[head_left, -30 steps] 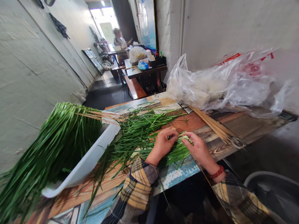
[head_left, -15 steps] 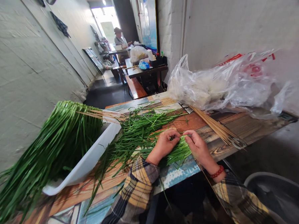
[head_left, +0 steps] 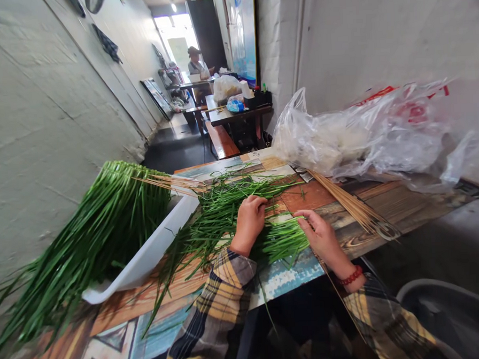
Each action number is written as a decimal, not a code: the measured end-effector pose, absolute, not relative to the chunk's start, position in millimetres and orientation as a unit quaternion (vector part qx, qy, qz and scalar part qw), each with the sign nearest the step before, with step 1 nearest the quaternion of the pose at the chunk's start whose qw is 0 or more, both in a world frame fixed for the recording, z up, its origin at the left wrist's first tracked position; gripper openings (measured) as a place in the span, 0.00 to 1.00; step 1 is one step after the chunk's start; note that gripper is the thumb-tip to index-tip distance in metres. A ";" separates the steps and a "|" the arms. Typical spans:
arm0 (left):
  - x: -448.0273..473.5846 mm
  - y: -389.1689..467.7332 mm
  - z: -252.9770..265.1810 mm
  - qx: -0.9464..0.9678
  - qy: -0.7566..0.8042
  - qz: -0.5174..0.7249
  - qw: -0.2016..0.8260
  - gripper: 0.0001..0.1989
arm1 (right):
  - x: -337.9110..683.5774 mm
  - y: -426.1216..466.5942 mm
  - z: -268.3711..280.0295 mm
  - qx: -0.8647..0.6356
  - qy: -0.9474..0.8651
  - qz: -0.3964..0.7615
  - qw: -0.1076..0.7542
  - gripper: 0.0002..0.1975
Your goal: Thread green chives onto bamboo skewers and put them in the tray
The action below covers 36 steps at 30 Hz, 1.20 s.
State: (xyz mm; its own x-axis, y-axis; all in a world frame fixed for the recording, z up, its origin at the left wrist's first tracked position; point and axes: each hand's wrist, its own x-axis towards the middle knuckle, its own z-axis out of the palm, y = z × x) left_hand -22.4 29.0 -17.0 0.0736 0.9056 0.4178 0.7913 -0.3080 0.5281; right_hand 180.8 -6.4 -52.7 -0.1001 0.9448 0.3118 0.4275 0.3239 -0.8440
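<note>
My left hand (head_left: pixel 250 222) is over the loose green chives (head_left: pixel 228 201) on the table, fingers curled together; what is between its fingertips is hidden. To its right, my right hand (head_left: pixel 318 234) pinches the pale ends of a small row of chives (head_left: pixel 285 238), thumb and forefinger near its upper right corner. The row's green ends point down and left, towards the table's front edge. A thin, stick-like line runs down from below my right hand; I cannot tell whether it is a skewer.
On the left, a white tray (head_left: pixel 147 259) holds a thick stack of chives (head_left: pixel 117 218), with several skewers (head_left: pixel 171 183) across its corner. Right: a bundle of skewers (head_left: pixel 341 201), clear plastic bags (head_left: pixel 353 136) and a grey tub (head_left: pixel 442 308) below. A person (head_left: pixel 196 66) sits far back.
My left hand has left the chive row beside my right hand and moved left to the loose chives. My right hand stays at the row. The camera view has shifted slightly.
</note>
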 end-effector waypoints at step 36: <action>9.4 13.4 -15.7 0.754 0.491 0.382 0.210 0.06 | 178.7 -10.4 -42.7 -0.508 -0.679 0.289 0.444 0.13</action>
State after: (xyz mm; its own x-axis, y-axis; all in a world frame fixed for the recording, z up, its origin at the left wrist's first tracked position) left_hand 9.4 13.4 -15.7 0.2253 0.9010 0.3706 0.5802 -0.4297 0.6919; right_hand 178.7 -10.4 -42.7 -0.0896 0.9466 0.3096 0.4344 0.3169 -0.8432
